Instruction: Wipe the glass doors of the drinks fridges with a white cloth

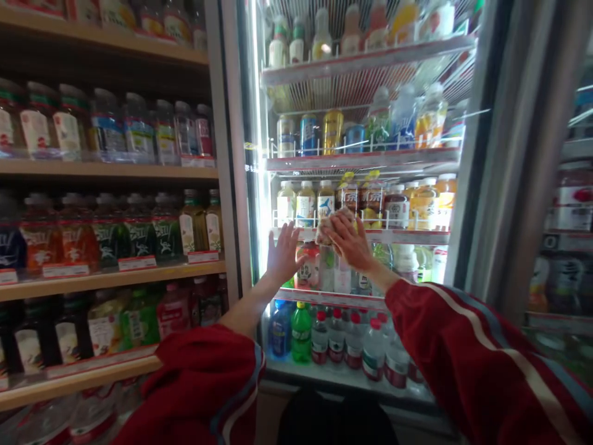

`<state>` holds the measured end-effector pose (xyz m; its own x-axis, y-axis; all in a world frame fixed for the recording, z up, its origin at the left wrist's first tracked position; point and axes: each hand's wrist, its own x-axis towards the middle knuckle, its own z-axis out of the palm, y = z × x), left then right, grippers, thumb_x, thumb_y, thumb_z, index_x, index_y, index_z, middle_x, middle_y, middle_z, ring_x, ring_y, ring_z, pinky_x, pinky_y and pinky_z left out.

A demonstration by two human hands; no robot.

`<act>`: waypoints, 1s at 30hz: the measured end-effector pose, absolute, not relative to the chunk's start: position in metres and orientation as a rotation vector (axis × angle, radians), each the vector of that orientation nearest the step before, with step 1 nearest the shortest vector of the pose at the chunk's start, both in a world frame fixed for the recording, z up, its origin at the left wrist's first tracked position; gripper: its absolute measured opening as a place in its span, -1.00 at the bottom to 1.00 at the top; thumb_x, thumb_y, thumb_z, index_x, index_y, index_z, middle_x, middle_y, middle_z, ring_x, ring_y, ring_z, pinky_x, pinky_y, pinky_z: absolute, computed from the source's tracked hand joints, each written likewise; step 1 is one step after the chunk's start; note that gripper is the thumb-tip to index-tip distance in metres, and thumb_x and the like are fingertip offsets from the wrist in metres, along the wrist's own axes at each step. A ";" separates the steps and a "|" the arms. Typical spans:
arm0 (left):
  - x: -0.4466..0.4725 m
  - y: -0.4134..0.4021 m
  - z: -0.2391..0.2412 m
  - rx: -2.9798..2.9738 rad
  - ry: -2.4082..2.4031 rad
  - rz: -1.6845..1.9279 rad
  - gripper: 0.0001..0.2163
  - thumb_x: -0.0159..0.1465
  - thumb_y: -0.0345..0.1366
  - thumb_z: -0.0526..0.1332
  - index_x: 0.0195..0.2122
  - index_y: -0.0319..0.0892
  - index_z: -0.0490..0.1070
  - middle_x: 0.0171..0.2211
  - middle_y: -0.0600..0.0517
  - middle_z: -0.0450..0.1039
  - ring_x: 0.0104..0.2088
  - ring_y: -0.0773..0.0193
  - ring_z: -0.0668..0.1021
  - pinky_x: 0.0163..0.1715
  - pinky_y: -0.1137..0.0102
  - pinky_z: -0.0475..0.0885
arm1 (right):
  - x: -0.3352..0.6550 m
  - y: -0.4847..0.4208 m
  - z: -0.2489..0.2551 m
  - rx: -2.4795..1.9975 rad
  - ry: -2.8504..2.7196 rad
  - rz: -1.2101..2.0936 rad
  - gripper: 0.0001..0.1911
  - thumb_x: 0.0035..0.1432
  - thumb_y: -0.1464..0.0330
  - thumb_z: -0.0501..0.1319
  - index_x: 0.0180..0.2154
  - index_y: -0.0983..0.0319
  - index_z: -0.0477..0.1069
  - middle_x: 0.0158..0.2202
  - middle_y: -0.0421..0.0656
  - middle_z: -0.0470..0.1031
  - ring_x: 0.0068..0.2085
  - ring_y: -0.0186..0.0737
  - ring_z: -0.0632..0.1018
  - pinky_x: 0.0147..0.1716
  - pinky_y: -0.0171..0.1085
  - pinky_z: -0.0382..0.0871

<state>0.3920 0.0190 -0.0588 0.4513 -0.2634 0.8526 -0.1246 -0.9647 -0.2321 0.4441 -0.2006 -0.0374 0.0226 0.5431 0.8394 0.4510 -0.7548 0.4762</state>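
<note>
In the head view, my right hand (351, 243) presses a crumpled light-coloured cloth (323, 233) with a faint pattern against the glass door of a lit drinks fridge. Its fingers lie over the cloth, hiding much of it. My left hand (282, 256) is raised to the left of it, fingers spread and palm toward the same glass; it holds nothing. Whether its fingertips touch the pane I cannot tell. Behind the glass, near both hands, a fridge shelf edge (398, 237) carries bottled teas and juices (424, 201).
Wooden shelves (111, 170) with rows of bottles stand close on my left. The fridge's metal frame (231, 142) runs upright beside them. Red-capped water bottles (354, 340) fill the fridge bottom. Another metal-framed section (532, 154) with bottles is at the right.
</note>
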 end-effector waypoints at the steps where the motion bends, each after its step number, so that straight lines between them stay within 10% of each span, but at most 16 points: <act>1: 0.394 0.015 -0.059 -2.553 0.361 -1.536 -0.35 0.25 -0.02 0.07 0.28 -0.22 -0.04 0.30 -0.22 -0.03 0.31 0.03 0.02 0.24 -0.02 -0.13 | 0.443 -0.204 -0.041 2.178 1.078 1.845 -0.51 0.16 0.39 0.11 0.14 0.11 0.23 0.25 -0.06 0.18 0.28 -0.04 0.14 0.22 0.15 -0.17; 30: 0.409 -0.079 -0.058 -2.537 0.656 -1.484 -0.34 0.20 -0.03 0.13 0.26 -0.20 -0.01 0.33 -0.17 -0.11 0.33 0.03 -0.06 0.25 -0.02 -0.16 | 0.435 -0.308 -0.063 2.245 0.759 1.945 -0.56 0.22 0.36 0.05 0.14 0.13 0.25 0.24 -0.02 0.19 0.26 -0.06 0.17 0.22 0.11 -0.11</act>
<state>0.4086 -0.0787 -0.0577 0.4219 -0.4295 0.7984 -0.3015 -0.8970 -0.3232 0.4348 -0.3084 -0.0634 0.0740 0.4103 0.9089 0.3135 -0.8748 0.3694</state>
